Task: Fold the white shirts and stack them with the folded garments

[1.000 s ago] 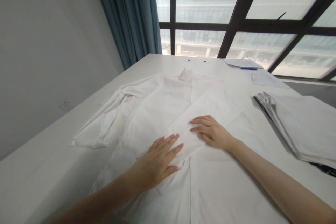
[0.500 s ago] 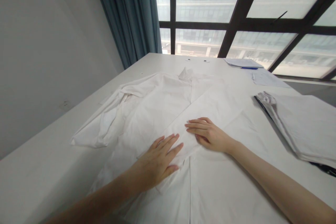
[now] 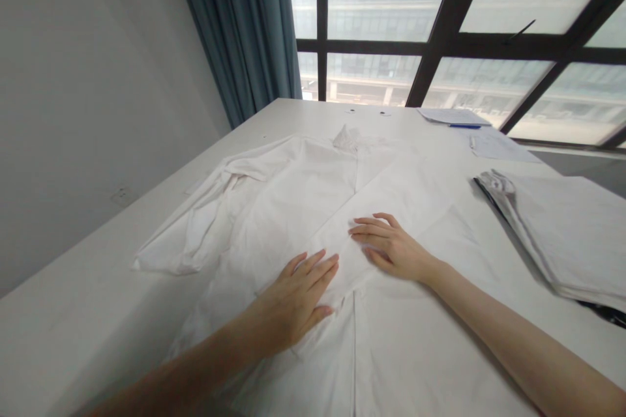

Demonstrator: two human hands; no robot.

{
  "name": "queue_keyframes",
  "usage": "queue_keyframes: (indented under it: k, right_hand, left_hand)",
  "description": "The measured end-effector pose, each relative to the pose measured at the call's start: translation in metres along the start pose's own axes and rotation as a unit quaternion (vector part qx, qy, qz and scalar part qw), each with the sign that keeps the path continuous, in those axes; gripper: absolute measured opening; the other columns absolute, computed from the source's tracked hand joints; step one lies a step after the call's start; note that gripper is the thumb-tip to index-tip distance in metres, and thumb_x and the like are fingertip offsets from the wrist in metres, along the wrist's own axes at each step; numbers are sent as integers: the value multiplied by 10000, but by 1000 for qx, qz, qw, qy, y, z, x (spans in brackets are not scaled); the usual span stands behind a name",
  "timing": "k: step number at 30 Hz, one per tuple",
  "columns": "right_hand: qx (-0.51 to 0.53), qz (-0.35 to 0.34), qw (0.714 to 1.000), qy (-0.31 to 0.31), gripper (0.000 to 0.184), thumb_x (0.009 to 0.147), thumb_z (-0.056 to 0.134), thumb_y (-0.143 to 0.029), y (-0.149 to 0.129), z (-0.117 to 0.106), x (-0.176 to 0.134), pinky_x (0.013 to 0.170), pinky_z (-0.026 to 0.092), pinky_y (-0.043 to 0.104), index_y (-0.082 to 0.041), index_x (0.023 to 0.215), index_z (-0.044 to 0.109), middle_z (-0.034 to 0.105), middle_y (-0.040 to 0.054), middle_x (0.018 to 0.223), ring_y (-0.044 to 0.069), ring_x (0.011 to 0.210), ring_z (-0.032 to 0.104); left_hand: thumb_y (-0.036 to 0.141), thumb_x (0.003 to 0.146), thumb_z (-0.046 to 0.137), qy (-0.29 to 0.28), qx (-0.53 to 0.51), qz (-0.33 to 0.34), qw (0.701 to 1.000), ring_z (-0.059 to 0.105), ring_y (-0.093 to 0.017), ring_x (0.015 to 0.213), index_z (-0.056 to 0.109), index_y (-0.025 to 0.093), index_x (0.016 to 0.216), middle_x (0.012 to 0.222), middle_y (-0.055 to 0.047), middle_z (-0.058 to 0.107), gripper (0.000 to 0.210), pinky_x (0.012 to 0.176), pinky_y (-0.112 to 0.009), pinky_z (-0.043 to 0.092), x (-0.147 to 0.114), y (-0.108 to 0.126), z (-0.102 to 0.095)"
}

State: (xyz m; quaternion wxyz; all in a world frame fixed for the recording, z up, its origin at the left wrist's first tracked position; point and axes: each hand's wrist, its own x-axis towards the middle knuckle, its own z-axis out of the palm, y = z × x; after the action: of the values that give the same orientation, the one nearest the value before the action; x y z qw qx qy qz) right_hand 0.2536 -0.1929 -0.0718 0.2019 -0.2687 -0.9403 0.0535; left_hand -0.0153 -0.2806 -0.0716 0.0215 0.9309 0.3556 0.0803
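A white long-sleeved garment (image 3: 293,189), perhaps a lab coat or shirt, lies spread over the white table (image 3: 112,300). Its collar is at the far end, and the left sleeve angles out to the left. The right sleeve appears folded across the front in a diagonal band. My left hand (image 3: 298,300) rests flat on the cloth near the middle, fingers stretched out. Slightly farther away, my right hand (image 3: 391,247) lies on the diagonal band with its fingers spread and lightly bent. Neither hand grips the fabric.
At the right sits a folded stack of white cloth (image 3: 577,234) with something dark under it. Papers (image 3: 450,117) and a blue pen (image 3: 464,126) lie at the far right. A wall (image 3: 98,91) borders the left; a blue curtain (image 3: 244,26) and windows stand behind.
My right hand has shifted very slightly to the right and away, its fingers a little more spread. My left hand and the garment look almost unchanged.
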Motion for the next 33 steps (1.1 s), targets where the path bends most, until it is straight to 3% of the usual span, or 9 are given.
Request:
queue_keyframes:
  k: [13,16,20,33]
  right_hand:
    - [-73,85,991,72,276,913,479,-160,14,4,-5,1011,384,489,-221,1091,681,680,77,1233,259,1244,553]
    - [-55,53,995,69,292,895,479,-142,14,2,-5,1017,394,488,-224,1086,684,638,87,1302,260,1276,525]
    - [-4,-6,1000,12,340,883,485,-149,7,-1,-2,1047,396,462,-237,1161,660,587,79,1372,236,1344,454]
    - [11,-5,1000,-1,470,822,457,-89,0,-2,1,1087,347,478,-200,1252,610,649,78,1282,237,1345,450]
  left_hand:
    - [373,993,432,-6,-8,3,1000,311,-254,1436,359,195,1463,1526,-113,396,507,1153,-440,294,0,0,-3]
    - [361,988,445,1,-1,0,1000,313,-257,1436,387,211,1448,1550,-133,345,488,1146,-449,310,-1,0,-2]
    - [368,987,444,12,2,0,1000,306,-259,1440,373,205,1455,1553,-142,337,500,1150,-451,306,-2,0,0]
    - [393,997,418,18,9,6,1000,309,-253,1440,259,114,1489,1535,-158,366,587,1150,-421,303,-2,-1,2]
